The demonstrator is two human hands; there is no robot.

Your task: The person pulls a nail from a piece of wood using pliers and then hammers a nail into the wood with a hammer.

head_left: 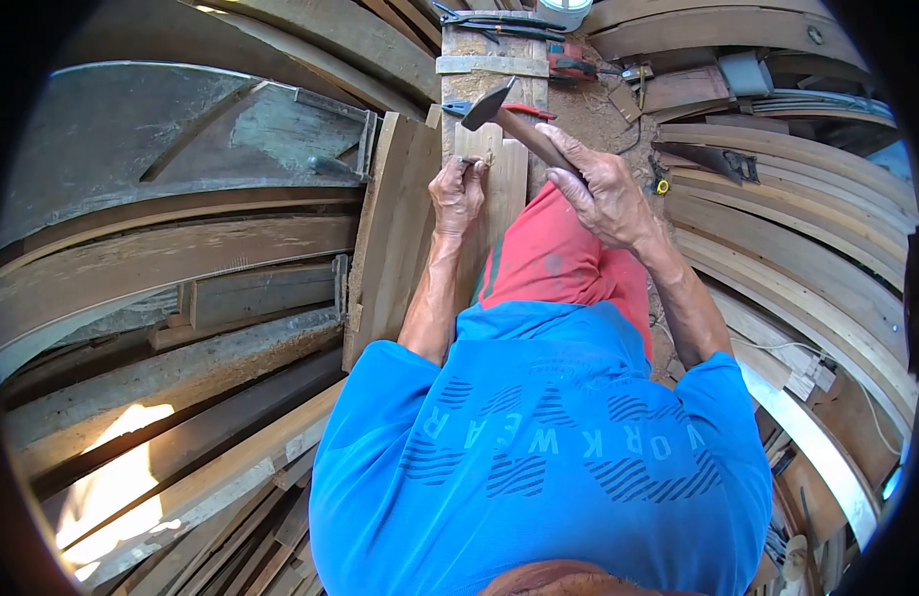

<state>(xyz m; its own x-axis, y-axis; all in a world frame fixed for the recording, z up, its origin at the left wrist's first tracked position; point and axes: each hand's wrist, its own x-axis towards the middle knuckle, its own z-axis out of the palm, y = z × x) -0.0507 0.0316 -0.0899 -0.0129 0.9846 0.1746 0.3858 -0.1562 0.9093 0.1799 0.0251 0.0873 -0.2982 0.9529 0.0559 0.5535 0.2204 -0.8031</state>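
My right hand (pixel 604 191) is wrapped round the wooden handle of a hammer (pixel 529 136). The dark metal head of the hammer is raised above the far end of a pale wooden board (pixel 506 184). Below and left of the hammer head, my left hand (pixel 458 197) pinches a small dark piece (pixel 469 160) at the board's surface; it is too small to name. The board lies lengthwise in front of me, partly beside my red trousers.
Beyond the board, a bench (pixel 494 45) bears pliers-like tools (pixel 499 22), a red-handled tool (pixel 529 111) and a red power tool (pixel 571 62). A white bucket (pixel 565 10) stands behind. A handsaw (pixel 708 157) and a yellow tape measure (pixel 662 187) lie right. Stacked planks (pixel 181 243) flank both sides.
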